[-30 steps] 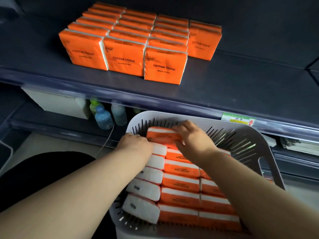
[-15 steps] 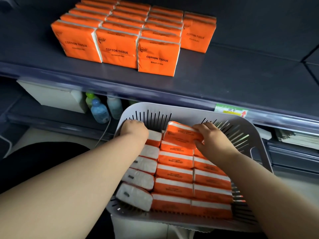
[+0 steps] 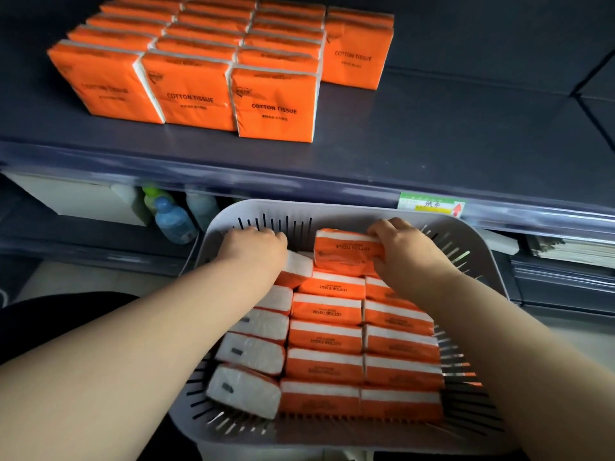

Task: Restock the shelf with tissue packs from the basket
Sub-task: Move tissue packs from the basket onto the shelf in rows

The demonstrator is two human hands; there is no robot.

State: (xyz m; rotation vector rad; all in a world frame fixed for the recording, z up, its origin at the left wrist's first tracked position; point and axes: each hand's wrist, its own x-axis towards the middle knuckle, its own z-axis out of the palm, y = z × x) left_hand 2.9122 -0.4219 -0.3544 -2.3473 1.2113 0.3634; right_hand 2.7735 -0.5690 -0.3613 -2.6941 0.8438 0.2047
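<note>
My right hand [image 3: 409,251] pinches one tissue pack [image 3: 346,251], tilted up at the far end of the basket [image 3: 332,207]; left hand [image 3: 253,251] curls into its far corner — hold hidden — risk: slick wrap slipping my fingertip pinch before the shelf [image 3: 432,144].

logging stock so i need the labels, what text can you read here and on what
"COTTON TISSUE": front of the shelf packs.
"COTTON TISSUE", upside down: the pack the right hand grips and other basket packs.
Small print under it: too small to read.
Shelf-edge tag: handwriting too blurred.
</note>
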